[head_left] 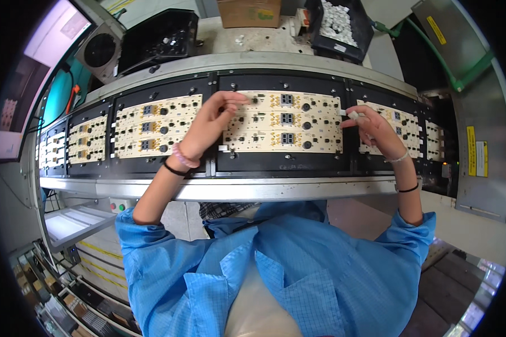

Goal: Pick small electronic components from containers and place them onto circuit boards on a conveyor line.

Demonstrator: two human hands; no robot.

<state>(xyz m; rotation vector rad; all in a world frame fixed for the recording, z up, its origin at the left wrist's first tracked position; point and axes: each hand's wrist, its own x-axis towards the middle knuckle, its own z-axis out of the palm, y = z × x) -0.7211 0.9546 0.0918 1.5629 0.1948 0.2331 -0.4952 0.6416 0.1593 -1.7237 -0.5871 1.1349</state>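
Note:
A cream circuit board panel [267, 119] with black components lies in a black carrier frame [281, 164] in front of me. My left hand [212, 121] is over the panel's upper left corner, forefinger stretched out at the board and thumb apart from it; I make out nothing in its fingers. By the panel's right edge, my right hand [374, 128] is closed, with a small white connector [353, 115] between thumb and fingers. Another white piece [343, 112] sits at that edge, beside the fingertips. A white connector [223, 148] sits at the panel's lower left corner.
More panels in black carriers line the conveyor on the left [157, 126] and right [407, 132]. A metal rail [287, 190] runs along the near side. Behind stand a black bin [157, 42], a cardboard box [250, 12] and a black bin of white parts [348, 50].

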